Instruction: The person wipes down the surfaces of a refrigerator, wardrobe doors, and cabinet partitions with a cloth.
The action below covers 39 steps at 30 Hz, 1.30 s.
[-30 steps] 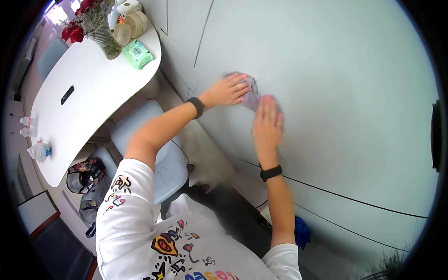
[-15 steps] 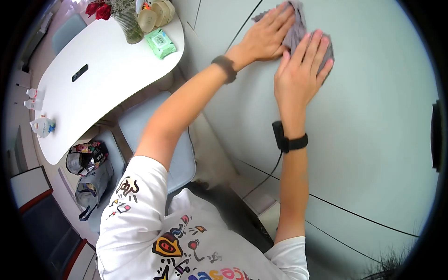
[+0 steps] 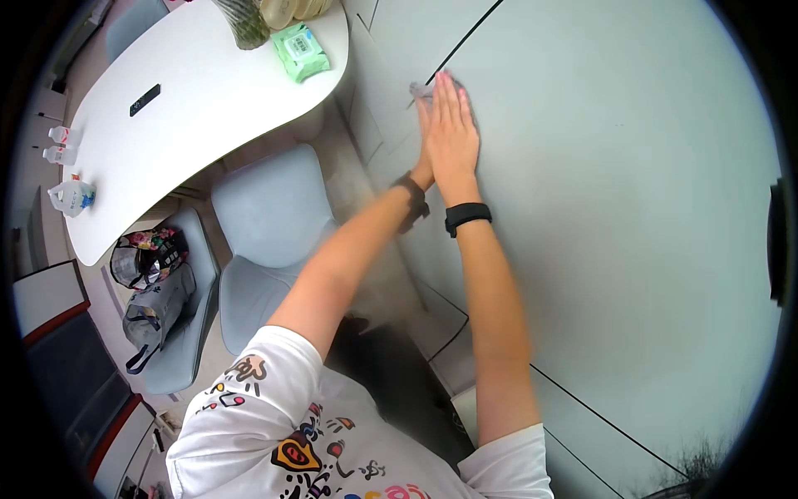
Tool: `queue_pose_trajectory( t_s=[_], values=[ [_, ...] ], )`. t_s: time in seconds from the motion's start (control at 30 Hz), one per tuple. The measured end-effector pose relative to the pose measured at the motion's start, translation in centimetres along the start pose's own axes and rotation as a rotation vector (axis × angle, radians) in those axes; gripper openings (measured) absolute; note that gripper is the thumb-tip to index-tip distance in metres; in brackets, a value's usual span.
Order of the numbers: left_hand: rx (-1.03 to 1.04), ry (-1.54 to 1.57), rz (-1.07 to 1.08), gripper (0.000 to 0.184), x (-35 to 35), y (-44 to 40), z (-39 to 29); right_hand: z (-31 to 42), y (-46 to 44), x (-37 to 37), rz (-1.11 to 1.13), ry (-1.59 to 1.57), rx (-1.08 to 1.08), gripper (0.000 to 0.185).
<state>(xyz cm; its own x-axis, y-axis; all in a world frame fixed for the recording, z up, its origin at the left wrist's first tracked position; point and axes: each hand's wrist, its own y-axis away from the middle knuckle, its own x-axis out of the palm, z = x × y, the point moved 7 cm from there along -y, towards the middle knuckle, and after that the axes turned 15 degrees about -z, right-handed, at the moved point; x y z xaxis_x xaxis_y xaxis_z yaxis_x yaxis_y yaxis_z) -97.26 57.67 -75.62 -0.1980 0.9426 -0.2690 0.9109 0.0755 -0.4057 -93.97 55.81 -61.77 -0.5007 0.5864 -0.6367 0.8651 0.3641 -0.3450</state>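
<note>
A crumpled grey cloth [image 3: 422, 89] lies against the pale, smooth panel [image 3: 615, 191], mostly covered by my hands. My right hand [image 3: 454, 141] has its fingers stretched out together, pressing the cloth to the panel near a dark seam. My left hand [image 3: 426, 150] is close beside it on the left, partly hidden behind it and also at the cloth; its fingers barely show. Each wrist wears a dark band, the right one [image 3: 468, 216] with a cable below it.
A white table [image 3: 208, 91] stands at left, with a green wipes pack [image 3: 301, 53], a glass vase [image 3: 243, 23], a remote [image 3: 145, 101], bottles [image 3: 60, 155] and a clear bag [image 3: 71, 197]. Grey chairs [image 3: 270, 200] stand beside it; bags [image 3: 158, 308] rest on one.
Both hands have slid left and downward over the panel with the cloth, coming close together. The view has shifted, and the table's far end sits higher in it.
</note>
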Motion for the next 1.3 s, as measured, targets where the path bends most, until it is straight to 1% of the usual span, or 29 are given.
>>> queue_pose_trajectory(
  t_s=[0.03,0.13,0.23,0.33,0.43,0.47,0.57,0.67,0.77,0.83,0.87,0.93,0.97,1.07,1.1,1.17,1.27,1.3],
  values=[
    [-0.034,-0.017,0.018,0.081,0.5,1.3,1.0,0.8,0.9,0.6,0.026,0.015,-0.014,0.061],
    [-0.08,-0.048,0.047,0.081,1.4,4.9,2.5,2.1,3.3,1.7,0.162,-0.07,-0.09,0.061],
    [-0.099,-0.046,0.078,0.081,1.0,7.8,1.9,2.5,5.0,2.1,0.083,-0.097,-0.025,0.059],
    [-0.09,-0.023,0.119,0.08,0.1,12.0,-0.8,1.3,8.3,0.8,0.114,-0.201,0.047,0.057],
    [-0.048,0.047,0.15,0.08,-1.3,14.7,-5.5,-2.6,11.2,-3.5,-0.02,-0.445,0.267,0.059],
    [-0.01,0.086,0.141,0.08,-1.7,14.5,-7.8,-4.1,11.4,-5.4,-0.005,-0.386,0.266,0.063],
    [0.174,0.242,0.028,0.08,-3.6,9.1,-16.7,-9.4,9.9,-10.6,-0.125,-0.335,0.36,0.054],
    [0.339,0.443,-0.113,0.08,-7.1,0.8,-25.6,-14.7,5.5,-15.0,-0.271,-0.235,0.448,0.058],
    [0.376,0.765,-0.171,0.074,-9.4,-6.2,-31.8,-20.1,1.3,-20.0,-0.484,-0.142,0.517,0.062],
    [0.614,0.589,-0.219,0.072,-11.8,-8.8,-35.6,-22.3,-0.7,-22.3,-0.558,-0.054,0.533,0.065],
    [0.727,0.492,-0.239,0.07,-12.2,-9.7,-36.2,-22.2,-1.6,-22.1,-0.575,-0.046,0.532,0.066],
    [0.683,0.513,-0.189,0.071,-11.3,-11.2,-34.0,-21.8,-2.9,-21.8,-0.61,-0.036,0.527,0.068],
    [0.66,0.521,-0.159,0.071,-10.7,-11.8,-32.3,-21.0,-3.6,-20.8,-0.582,-0.055,0.494,0.069],
    [0.434,0.56,-0.257,0.073,-9.8,-12.2,-25.6,-17.2,-4.1,-16.2,-0.472,-0.127,0.403,0.072],
    [0.362,0.572,-0.253,0.073,-9.6,-12.0,-23.1,-15.8,-4.2,-14.5,-0.421,-0.161,0.376,0.073],
    [0.22,0.596,-0.243,0.072,-9.6,-11.1,-17.7,-12.9,-4.3,-11.7,-0.388,-0.244,0.33,0.073],
    [0.125,0.139,-0.158,0.073,-7.0,-8.1,-7.9,-7.8,-4.1,-6.9,-0.3,-0.327,0.252,0.073],
    [0.183,0.071,-0.086,0.073,-6.6,-7.3,-6.6,-6.1,-3.9,-5.5,-0.266,-0.349,0.221,0.073]
  ],
)
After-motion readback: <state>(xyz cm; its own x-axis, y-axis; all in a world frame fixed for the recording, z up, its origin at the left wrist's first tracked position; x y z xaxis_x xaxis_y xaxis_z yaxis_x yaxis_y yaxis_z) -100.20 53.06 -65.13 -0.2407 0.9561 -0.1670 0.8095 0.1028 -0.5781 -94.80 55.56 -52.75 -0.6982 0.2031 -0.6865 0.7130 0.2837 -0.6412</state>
